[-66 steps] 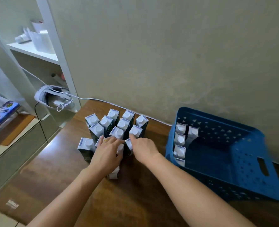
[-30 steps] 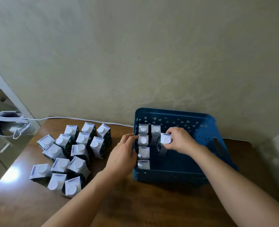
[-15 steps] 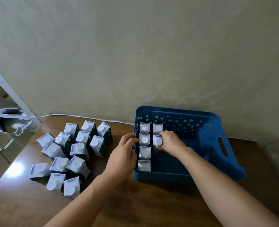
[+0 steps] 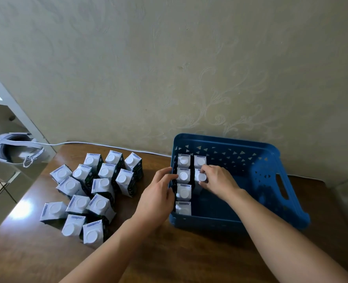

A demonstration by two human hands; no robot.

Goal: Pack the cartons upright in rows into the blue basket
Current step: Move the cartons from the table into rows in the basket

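Right hand (image 4: pixel 218 181) is down inside the blue basket (image 4: pixel 271 180), fingers (image 4: pixel 204 170) curled around the white cap end of a carton (image 4: pixel 199 177), the second one in the second row. That carton stands upright, just in front of the first carton of that row (image 4: pixel 200 161), which sits against the basket's far wall. Beside them, along the basket's left wall, a full row of four cartons (image 4: pixel 183 183) stands upright, caps up, packed one behind the other.

Left hand (image 4: pixel 158 198) sits at the basket's left rim, fingers loosely bent, fingertips (image 4: pixel 170 176) reaching over the edge towards the second carton of the left row; whether they touch it is hard to say. It grips nothing.

The rest of the basket, its right and near portion, shows bare blue floor, with a handle slot in the right wall.

Out on the brown wooden worktop (image 4: pixel 169 252), to the left of the basket, a loose cluster of cartons (image 4: pixel 91 188) waits, all standing, white caps up, some tilted against their neighbours.

Far left, a white headset (image 4: pixel 11 153) rests by a shelf unit, its white cable (image 4: pixel 107 144) running along the foot of the wall.
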